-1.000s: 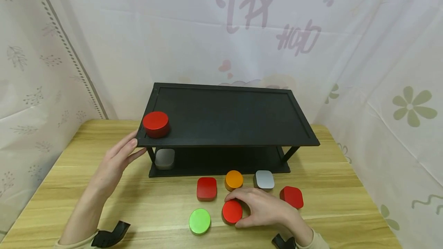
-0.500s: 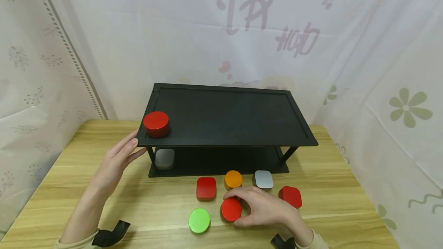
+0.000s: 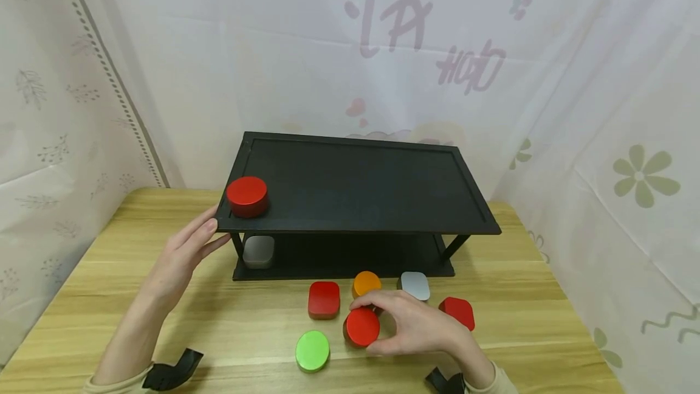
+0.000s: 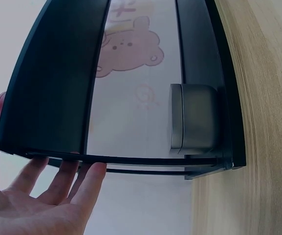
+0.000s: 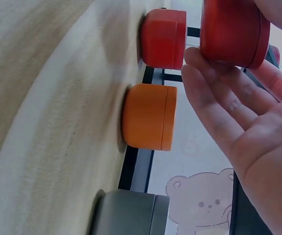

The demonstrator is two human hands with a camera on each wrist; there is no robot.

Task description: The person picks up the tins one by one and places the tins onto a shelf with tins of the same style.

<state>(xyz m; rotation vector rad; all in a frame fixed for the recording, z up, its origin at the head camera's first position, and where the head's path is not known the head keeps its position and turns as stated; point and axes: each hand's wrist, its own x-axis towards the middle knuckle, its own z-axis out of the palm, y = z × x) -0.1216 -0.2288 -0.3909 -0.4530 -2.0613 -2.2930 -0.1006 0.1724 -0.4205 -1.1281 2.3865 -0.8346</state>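
My right hand [image 3: 418,324] pinches a round red tin [image 3: 363,327] between thumb and fingers. In the right wrist view this held red tin [image 5: 231,34] is raised off the table. My left hand [image 3: 177,257] touches the left side of a two-level black shelf [image 3: 355,184] with nearly straight fingers, as the left wrist view also shows. Another round red tin [image 3: 248,197] stands on the shelf's top left corner. Directly below it, on the lower level, sits a square grey tin [image 4: 197,119].
Before the shelf stand a square red tin [image 3: 324,300], a round orange tin [image 3: 366,283], a square silver-grey tin [image 3: 414,286], another square red tin [image 3: 458,313] and a round green tin [image 3: 312,351]. A printed white cloth [image 3: 295,65] hangs behind the wooden table [image 3: 251,333].
The right hand has raised the round red tin slightly and brought it a little toward the shelf. The left hand stays at the shelf's side.
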